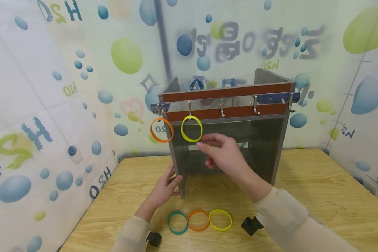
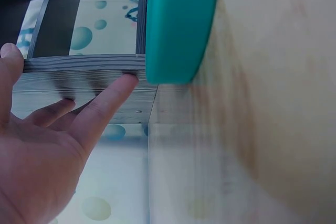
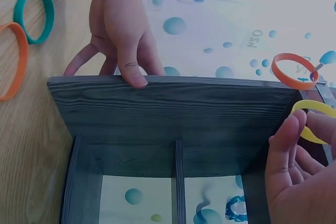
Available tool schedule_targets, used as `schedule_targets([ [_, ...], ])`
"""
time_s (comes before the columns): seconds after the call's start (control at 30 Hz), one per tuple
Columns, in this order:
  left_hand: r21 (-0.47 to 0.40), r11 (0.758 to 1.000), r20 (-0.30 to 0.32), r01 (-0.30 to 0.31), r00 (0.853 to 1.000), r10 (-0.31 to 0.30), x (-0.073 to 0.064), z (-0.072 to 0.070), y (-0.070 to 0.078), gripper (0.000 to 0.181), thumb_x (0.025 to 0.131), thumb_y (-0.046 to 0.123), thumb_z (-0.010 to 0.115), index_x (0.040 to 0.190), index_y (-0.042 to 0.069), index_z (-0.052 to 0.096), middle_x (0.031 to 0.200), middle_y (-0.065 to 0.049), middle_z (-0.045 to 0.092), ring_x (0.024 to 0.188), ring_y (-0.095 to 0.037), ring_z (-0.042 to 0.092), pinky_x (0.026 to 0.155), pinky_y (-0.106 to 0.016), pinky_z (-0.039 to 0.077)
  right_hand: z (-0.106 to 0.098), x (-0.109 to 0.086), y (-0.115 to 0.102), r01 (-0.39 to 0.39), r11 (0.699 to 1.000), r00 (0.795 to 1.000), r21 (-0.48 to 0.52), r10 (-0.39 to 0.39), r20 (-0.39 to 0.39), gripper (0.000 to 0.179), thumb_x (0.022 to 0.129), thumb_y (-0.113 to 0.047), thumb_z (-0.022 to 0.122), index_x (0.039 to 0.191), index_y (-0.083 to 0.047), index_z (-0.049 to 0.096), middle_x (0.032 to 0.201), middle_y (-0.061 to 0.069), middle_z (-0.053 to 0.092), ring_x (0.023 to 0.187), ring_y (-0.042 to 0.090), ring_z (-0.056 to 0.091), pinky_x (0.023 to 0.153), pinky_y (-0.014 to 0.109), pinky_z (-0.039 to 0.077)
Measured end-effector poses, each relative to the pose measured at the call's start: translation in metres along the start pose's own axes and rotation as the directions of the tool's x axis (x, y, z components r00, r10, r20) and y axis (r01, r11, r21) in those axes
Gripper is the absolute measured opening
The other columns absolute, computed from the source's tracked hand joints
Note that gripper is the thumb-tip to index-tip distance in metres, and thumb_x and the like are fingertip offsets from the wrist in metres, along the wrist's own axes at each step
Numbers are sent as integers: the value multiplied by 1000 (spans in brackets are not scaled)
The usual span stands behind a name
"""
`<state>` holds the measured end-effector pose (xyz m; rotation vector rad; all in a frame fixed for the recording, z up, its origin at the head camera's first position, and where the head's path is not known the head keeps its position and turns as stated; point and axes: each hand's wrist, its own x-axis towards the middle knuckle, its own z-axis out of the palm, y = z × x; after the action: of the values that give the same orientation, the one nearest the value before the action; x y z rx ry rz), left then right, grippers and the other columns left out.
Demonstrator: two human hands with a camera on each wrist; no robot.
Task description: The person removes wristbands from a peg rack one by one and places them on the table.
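Note:
My left hand (image 1: pixel 165 189) grips the front edge of the left side panel of a grey wooden shelf unit (image 1: pixel 278 150), thumb inside and fingers outside. Across the unit's top front runs a metal hook rail (image 1: pixel 208 103). An orange silicone wristband (image 1: pixel 161 130) hangs from its leftmost hook. From the second hook hangs a yellow wristband (image 1: pixel 191 129), its lower edge pinched between the thumb and forefinger of my right hand (image 1: pixel 228 154). In the right wrist view the right hand (image 3: pixel 299 166) shows at the right edge, by the yellow wristband (image 3: pixel 315 106).
On the wooden table (image 1: pixel 327 196), in front of the unit, a teal wristband (image 1: pixel 177 232), an orange wristband (image 1: pixel 198 229) and another yellow wristband (image 1: pixel 220 229) lie in a row. A patterned curtain (image 1: pixel 82 87) stands behind and at the sides.

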<state>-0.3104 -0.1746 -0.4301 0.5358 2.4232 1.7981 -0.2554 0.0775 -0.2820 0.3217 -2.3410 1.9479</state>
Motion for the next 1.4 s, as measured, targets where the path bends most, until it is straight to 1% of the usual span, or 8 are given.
schedule_targets([
  [0.27, -1, 1000, -3, 5, 1000, -5, 0, 0, 1, 71, 113, 27, 57, 168, 49, 19, 176, -10, 30, 152, -48, 45, 86, -58, 66, 9, 2, -3, 22, 997, 1000, 69, -21, -12, 40, 102, -26, 75, 136, -7, 67, 128, 15, 75, 60, 14, 63, 65, 29, 61],
  [0.37, 2, 1000, -3, 3, 1000, -3, 0, 0, 1, 71, 113, 26, 57, 168, 49, 19, 176, -10, 30, 152, -49, 45, 86, -58, 66, 11, 3, -3, 23, 996, 999, 83, -21, -24, 39, 102, -24, 75, 135, -5, 67, 127, 15, 76, 59, 14, 63, 63, 28, 61],
  [0.67, 4, 1000, -1, 6, 1000, -6, 1, 0, 0, 71, 113, 27, 56, 168, 51, 19, 176, -10, 30, 152, -49, 44, 87, -59, 65, 13, 2, -2, 47, 994, 996, 96, -40, -74, 28, 103, -24, 75, 126, -9, 71, 121, 12, 78, 57, 15, 63, 61, 29, 61],
  [1.07, 1, 1000, 5, 0, 1000, 0, 1, 0, 0, 72, 113, 26, 56, 168, 50, 18, 176, -9, 30, 152, -49, 44, 87, -57, 66, 14, 1, -3, 99, 984, 991, 145, -85, -102, 25, 102, -24, 75, 123, -10, 72, 116, 10, 79, 54, 15, 61, 59, 29, 61],
  [1.4, 13, 1000, 2, -1, 1000, 1, 1, 0, -2, 71, 113, 26, 56, 168, 50, 18, 176, -10, 30, 152, -49, 44, 86, -57, 66, 13, -1, -5, 139, 976, 984, 170, -117, -135, 25, 104, -26, 73, 124, -10, 71, 112, 9, 80, 55, 14, 60, 58, 26, 59],
])
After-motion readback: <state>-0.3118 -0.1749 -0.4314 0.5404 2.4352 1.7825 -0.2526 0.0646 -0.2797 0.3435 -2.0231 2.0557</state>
